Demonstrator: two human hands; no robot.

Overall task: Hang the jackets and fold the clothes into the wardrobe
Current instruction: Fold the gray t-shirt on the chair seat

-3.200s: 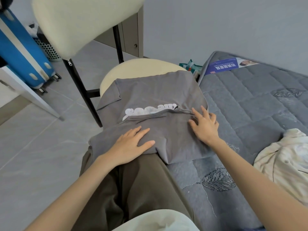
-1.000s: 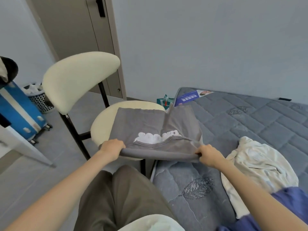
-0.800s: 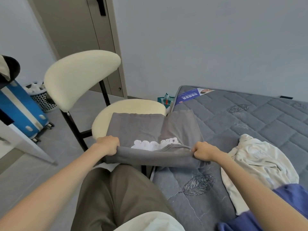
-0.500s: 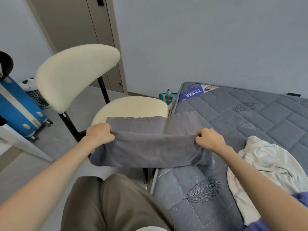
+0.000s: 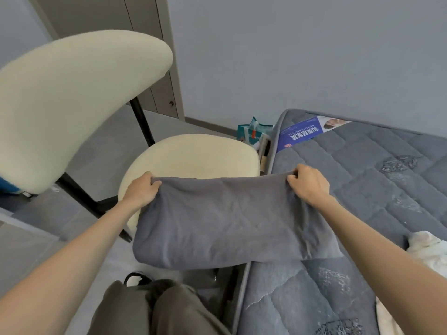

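Grey shirt, folded: soft, light, limp; likely sags unless supported at both ends. Left hand and right hand grasp its 2 top corners.

The grey shirt hangs wide between the left hand and the right hand and hides the front of the chair seat. The back part of the seat shows bare. The big chair back blocks the left. The mattress has open room past the right hand. A white cloth lies at its right edge.
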